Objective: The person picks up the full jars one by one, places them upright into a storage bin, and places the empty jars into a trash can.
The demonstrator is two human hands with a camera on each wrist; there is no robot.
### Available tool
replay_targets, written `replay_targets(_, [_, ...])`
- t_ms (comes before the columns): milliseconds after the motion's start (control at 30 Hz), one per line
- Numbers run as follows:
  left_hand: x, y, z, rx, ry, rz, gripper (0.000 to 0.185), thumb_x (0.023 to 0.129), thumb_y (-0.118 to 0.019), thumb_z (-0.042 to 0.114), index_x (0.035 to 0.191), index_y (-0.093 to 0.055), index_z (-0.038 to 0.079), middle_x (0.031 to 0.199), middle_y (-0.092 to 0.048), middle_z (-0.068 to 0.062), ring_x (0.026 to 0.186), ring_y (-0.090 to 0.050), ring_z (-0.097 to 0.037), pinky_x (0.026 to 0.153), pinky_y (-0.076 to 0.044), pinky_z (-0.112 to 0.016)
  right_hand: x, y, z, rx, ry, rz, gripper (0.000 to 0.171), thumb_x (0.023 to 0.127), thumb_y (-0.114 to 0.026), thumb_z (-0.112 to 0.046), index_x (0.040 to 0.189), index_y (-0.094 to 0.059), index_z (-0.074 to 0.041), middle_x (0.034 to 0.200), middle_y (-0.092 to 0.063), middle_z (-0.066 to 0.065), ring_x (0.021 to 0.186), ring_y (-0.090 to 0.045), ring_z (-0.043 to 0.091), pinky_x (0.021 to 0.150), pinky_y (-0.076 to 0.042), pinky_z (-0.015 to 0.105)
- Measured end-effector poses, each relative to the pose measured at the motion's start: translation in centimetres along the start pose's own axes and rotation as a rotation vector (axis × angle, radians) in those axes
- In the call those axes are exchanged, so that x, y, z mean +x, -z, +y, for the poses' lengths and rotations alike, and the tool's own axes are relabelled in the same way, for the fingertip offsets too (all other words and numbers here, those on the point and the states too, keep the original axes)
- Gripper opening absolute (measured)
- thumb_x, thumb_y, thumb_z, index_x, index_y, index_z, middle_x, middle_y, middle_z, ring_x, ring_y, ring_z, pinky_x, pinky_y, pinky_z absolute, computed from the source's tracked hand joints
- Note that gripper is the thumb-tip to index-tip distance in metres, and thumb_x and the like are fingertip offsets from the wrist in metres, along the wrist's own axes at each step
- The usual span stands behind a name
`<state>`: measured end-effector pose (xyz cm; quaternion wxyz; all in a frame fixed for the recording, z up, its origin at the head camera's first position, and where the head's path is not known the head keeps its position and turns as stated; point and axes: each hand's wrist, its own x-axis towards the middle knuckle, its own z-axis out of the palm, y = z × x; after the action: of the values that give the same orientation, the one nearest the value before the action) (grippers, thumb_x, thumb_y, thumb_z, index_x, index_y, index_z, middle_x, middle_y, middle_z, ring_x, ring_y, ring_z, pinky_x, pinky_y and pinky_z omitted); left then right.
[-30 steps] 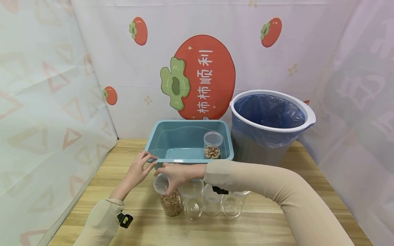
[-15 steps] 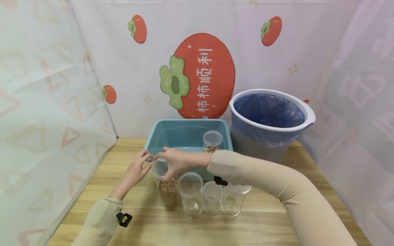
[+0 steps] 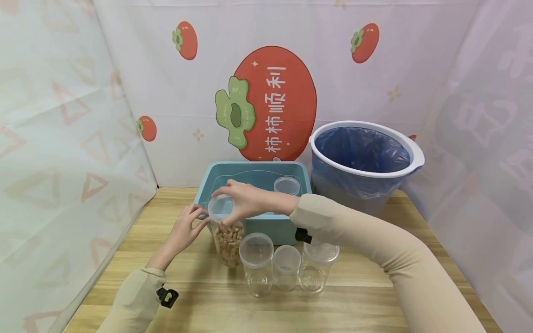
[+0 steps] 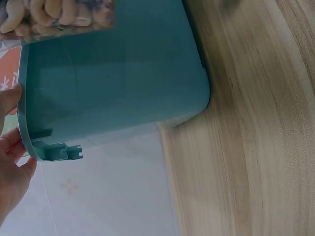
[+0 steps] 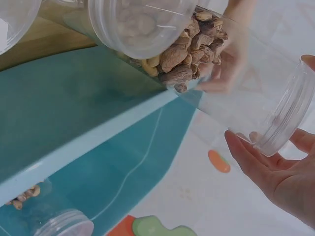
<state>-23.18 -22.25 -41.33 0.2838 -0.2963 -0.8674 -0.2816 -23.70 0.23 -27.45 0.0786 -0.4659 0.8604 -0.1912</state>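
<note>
My right hand (image 3: 250, 201) grips a clear plastic jar (image 3: 228, 243) by its lidded top. Nuts fill its lower part, shown close up as nuts (image 5: 189, 54) in the right wrist view. The jar is raised in front of the blue bin (image 3: 270, 229), its lid overlapping the bin's front left rim. My left hand (image 3: 184, 231) holds the bin's front left corner, fingertips on both sides of the rim (image 4: 23, 110) in the left wrist view. Inside the bin, at its right, stands another lidded jar (image 3: 287, 186), partly hidden behind my right wrist.
Three transparent jars, a tall jar (image 3: 256, 263), a shorter jar (image 3: 286, 268) and a wide jar (image 3: 317, 270), stand in a row before the bin on the wooden table (image 3: 216, 310). A grey trash can (image 3: 347, 196) with a blue liner (image 3: 366, 148) stands at right.
My right hand has lifted the nut jar up and toward the bin, away from the row of jars. My left hand stays at the bin's corner.
</note>
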Motion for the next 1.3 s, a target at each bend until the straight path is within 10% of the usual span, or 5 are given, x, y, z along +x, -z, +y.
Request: replay_targets(1300, [0.1,-0.1,0.1,-0.024,0.017,0.012,0.018,0.073,-0.068,0.000,0.090,-0.065,0.006,0.085,-0.053,-0.004,0.081,-0.048,-0.020,0.066,-0.038,-0.035,-0.9,8.8,0.7,0.019,-0.130,0.284,0.059,0.073,-0.068,-0.037,0.123,-0.048,-0.012,0.105,-0.044,0.009,0.082,-0.046,0.017,0.067,-0.043,0.028])
